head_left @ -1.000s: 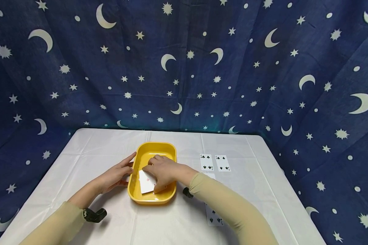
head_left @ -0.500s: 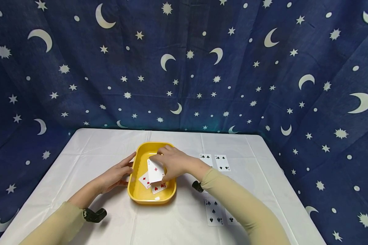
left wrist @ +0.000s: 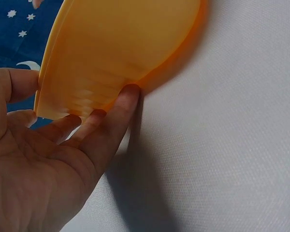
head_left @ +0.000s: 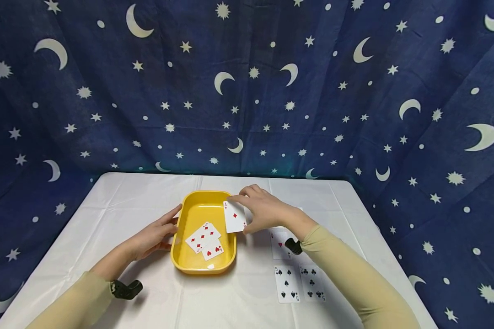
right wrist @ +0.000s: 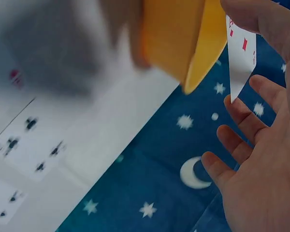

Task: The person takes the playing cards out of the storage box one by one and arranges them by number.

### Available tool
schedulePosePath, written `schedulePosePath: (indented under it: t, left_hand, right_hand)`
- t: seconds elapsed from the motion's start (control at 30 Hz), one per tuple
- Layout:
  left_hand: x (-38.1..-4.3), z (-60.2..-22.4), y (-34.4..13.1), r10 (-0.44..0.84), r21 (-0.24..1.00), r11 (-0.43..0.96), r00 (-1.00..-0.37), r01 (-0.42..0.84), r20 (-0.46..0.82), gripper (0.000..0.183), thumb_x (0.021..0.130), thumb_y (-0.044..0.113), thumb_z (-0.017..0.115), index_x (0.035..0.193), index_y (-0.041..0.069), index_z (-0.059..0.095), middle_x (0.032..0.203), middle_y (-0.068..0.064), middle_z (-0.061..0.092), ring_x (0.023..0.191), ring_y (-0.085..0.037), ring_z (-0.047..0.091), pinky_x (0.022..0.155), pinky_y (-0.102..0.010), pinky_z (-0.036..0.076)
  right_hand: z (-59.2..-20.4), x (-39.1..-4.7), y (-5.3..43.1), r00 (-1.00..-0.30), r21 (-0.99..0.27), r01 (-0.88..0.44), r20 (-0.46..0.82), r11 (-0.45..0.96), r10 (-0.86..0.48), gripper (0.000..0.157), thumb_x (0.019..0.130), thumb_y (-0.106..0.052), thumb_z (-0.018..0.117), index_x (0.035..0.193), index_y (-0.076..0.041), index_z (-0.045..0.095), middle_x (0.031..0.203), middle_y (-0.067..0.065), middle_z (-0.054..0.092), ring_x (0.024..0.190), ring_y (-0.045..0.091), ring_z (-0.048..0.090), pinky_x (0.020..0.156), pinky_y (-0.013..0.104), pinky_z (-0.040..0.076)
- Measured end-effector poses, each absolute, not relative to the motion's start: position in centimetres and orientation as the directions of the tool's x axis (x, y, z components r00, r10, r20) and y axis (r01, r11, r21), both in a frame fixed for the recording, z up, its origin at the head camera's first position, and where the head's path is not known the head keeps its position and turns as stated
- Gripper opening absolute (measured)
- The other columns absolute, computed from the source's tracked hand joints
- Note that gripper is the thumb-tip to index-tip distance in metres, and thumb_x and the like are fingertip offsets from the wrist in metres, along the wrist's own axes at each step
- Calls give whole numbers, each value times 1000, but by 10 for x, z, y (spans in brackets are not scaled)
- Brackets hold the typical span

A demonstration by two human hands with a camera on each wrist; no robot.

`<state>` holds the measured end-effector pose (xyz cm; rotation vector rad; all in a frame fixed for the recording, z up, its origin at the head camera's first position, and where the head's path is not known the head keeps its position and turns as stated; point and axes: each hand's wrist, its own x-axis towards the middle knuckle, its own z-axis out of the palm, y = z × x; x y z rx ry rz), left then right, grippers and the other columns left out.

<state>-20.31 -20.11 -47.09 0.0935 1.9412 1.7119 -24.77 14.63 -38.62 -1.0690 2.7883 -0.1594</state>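
Observation:
My right hand pinches an ace of diamonds by its edges, over the right rim of a yellow tray. In the right wrist view the card stands between the thumb and a fingertip, the other fingers spread. Inside the tray lie a five of diamonds and, partly under it, a heart card. My left hand rests its fingers along the tray's left side. The left wrist view shows those fingertips against the outer wall, fingers nearly straight.
Right of the tray, an ace of hearts lies above a five of spades and a five of clubs. The right hand and forearm cover other cards, including a four of clubs. A starry curtain hangs behind the white table.
My right hand has lifted the ace of diamonds off the other cards and carried it right, to the tray's edge. The cards beneath now show. My left hand has stayed put.

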Motion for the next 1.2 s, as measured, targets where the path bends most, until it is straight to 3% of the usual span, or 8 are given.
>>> schedulePosePath:
  t: [0.6,0.93,1.2]
  left_hand:
    - [-204,-472,-201,397,935,197,-847,-296,-352,78,103,16,50,166,33,8,167,-22,16,133,-39,47,90,-44,56]
    - [-205,-471,-200,397,933,199,-846,-299,-355,78,103,16,50,166,33,7,167,-22,15,134,-39,46,89,-43,56]
    - [-204,-471,-201,397,934,196,-846,-299,-355,78,103,15,50,166,33,7,168,-22,14,131,-38,48,88,-43,57]
  right_hand:
    - [-401,-234,248,-828,-236,-516,-107,823,-550,94,71,-35,90,153,-36,46,141,0,46,133,21,37,107,46,40]
    - [-416,-219,294,-843,-245,-485,-125,840,-523,94,71,-30,92,155,-27,47,140,4,48,133,27,39,105,51,41]
    - [-434,-208,318,-865,-235,-443,-141,865,-481,95,67,-31,94,152,-28,51,137,4,50,130,27,40,103,51,43]
